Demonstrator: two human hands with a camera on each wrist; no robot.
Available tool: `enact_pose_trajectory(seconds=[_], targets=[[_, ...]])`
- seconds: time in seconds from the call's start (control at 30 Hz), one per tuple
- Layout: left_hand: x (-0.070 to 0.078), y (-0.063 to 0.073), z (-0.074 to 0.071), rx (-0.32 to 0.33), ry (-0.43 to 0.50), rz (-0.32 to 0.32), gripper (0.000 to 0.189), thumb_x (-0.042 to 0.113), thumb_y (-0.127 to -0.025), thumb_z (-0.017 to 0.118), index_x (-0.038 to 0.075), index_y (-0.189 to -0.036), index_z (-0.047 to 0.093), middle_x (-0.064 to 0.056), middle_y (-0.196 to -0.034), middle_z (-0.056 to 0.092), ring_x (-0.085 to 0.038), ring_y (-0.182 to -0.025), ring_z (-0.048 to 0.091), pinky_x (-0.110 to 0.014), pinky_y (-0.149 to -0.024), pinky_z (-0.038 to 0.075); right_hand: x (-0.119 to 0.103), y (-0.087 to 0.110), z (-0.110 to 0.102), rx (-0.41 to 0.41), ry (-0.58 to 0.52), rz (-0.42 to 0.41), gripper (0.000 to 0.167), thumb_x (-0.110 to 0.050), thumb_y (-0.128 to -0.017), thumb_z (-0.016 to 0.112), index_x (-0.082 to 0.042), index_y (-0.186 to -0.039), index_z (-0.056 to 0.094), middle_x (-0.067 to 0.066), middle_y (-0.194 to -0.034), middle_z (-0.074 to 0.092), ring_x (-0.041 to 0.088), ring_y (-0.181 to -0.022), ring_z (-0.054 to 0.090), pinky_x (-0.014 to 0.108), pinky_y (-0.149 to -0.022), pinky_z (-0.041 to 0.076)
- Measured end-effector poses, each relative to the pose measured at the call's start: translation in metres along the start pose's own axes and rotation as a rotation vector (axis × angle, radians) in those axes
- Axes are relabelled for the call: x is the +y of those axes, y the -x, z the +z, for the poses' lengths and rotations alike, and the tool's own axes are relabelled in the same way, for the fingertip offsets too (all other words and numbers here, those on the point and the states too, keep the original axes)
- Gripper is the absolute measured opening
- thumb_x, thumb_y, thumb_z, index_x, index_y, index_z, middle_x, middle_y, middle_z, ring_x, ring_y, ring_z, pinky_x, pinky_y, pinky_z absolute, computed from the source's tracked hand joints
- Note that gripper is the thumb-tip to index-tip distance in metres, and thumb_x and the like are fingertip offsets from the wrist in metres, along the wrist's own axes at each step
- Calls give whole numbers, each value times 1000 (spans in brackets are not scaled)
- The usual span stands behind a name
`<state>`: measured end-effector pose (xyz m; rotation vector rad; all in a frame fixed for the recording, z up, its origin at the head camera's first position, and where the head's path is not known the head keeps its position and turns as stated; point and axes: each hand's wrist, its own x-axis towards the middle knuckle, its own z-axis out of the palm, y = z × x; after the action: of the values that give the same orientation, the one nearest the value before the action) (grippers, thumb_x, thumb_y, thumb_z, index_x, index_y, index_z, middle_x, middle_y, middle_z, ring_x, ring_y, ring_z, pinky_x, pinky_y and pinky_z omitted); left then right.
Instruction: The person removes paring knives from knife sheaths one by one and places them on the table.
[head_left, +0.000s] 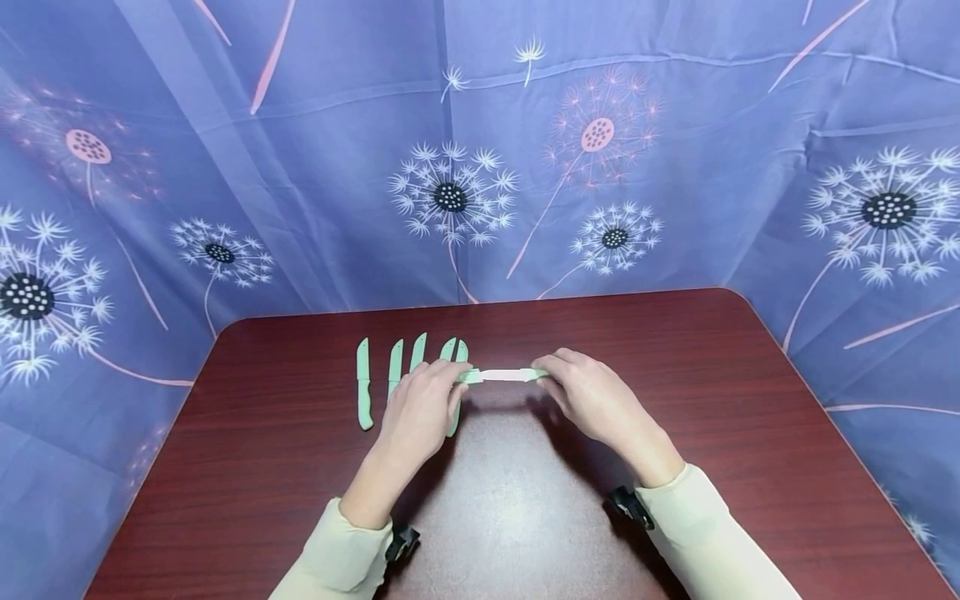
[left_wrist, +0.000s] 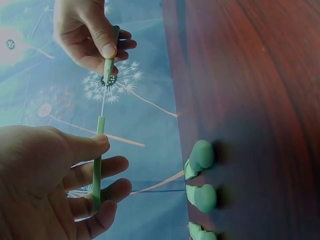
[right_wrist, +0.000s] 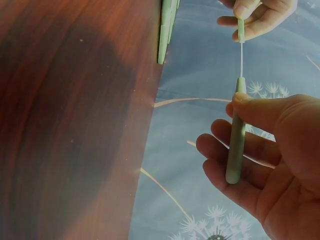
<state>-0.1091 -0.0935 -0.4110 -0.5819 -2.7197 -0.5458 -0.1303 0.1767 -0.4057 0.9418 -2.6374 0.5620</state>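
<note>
Both hands hold one small green knife level above the table, its pale blade [head_left: 506, 375] bare between them. My left hand [head_left: 422, 404] pinches the green blade cover [left_wrist: 97, 170] between thumb and fingers. On the other side, my right hand [head_left: 600, 404] grips the knife's green handle [right_wrist: 236, 145], thumb on top and fingers beneath. The blade's far end is hidden in the cover. Several more green knives in covers lie on the table around and behind the left hand, such as the leftmost knife [head_left: 363, 383]; the left hand partly hides some of them.
The dark red wooden table [head_left: 712, 358] has rounded far corners. A blue curtain with dandelion prints [head_left: 337, 208] hangs behind and along both sides of it. Pale sleeves [head_left: 697, 508] cover the forearms, with a black device [head_left: 403, 543] at each wrist.
</note>
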Motion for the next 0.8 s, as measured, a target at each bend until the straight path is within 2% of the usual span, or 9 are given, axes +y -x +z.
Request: enact_pose_trajectory(seconds=[0.2, 0.6, 0.8], targets=[[-2, 0, -1, 20, 23, -18, 29, 11, -98, 77, 15, -127, 76, -2, -114, 76, -28, -93, 70, -44, -79, 59, 3, 0, -1, -7, -22, 26, 19, -5, -98, 76, -7, -117, 74, 0, -97, 70, 14, -74, 62, 38, -69, 57], [1, 0, -3, 16, 62, -46, 32, 9, -101, 73, 16, -132, 72, -4, -117, 74, -30, -102, 71, -45, -83, 59, 3, 0, -2, 7, -54, 23, 21, -3, -97, 76, -7, -117, 72, 0, -93, 70, 12, -70, 56, 35, -66, 52], [3, 0, -3, 16, 78, -62, 33, 9, -101, 73, 15, -133, 72, -5, -119, 75, -30, -104, 72, -45, -78, 60, 2, 0, -2, 12, -46, 49, 17, -6, -98, 76, -8, -114, 71, -1, -90, 69, 14, -70, 58, 38, -65, 53]])
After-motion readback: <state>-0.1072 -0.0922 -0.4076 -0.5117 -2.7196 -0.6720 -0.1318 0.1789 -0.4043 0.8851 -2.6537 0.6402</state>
